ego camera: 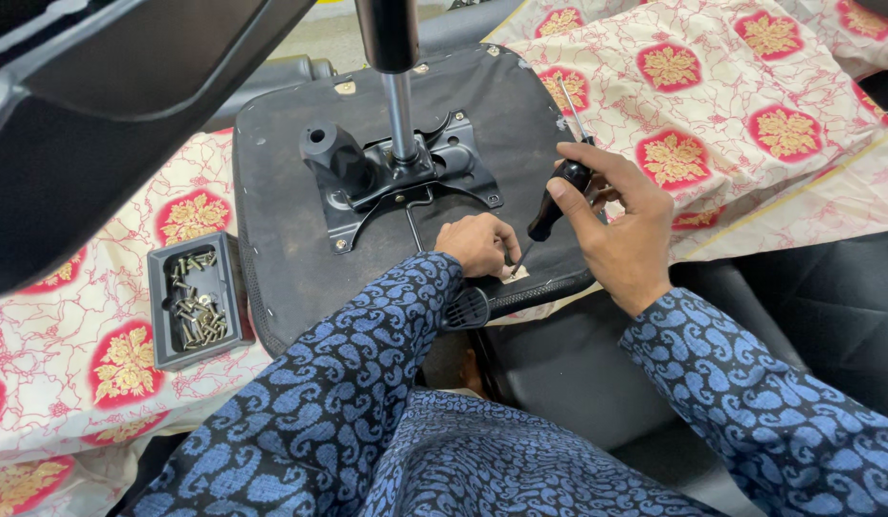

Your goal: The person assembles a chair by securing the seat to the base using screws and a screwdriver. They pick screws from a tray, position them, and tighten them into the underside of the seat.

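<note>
We're working on the underside of a chair seat (300, 239) that's lying flipped on a patterned sheet (712, 86), with the gas post (398, 105) sticking up from the black metal plate (405, 177) bolted to its middle.

Our right hand (621, 225) is wrapping closed around a screwdriver (559, 206), grip shut on the black handle, shaft angling down toward the seat's near edge. Our left hand (477, 244) is curling into a loose fist right there at the tip, fingers pinching something we can't make out, probably a screw, so we can't tell exactly what that grip holds.

Handling-wise: the screwdriver is looking light and stiff, and the fat handle is the obvious place to hold, which we're doing. The thin shaft is going to wander if the tip isn't seated, hence the left hand steadying it. The seat itself is looking heavy and rigid with that metal plate on it, fabric base a bit grippy, so it's probably staying put on the sheet.

A black tray (197, 299) of small screws (197, 304) is sitting near the seat's left edge, well apart from both hands. Those are tiny and slippery, easy to drop into the sheet folds.
</note>
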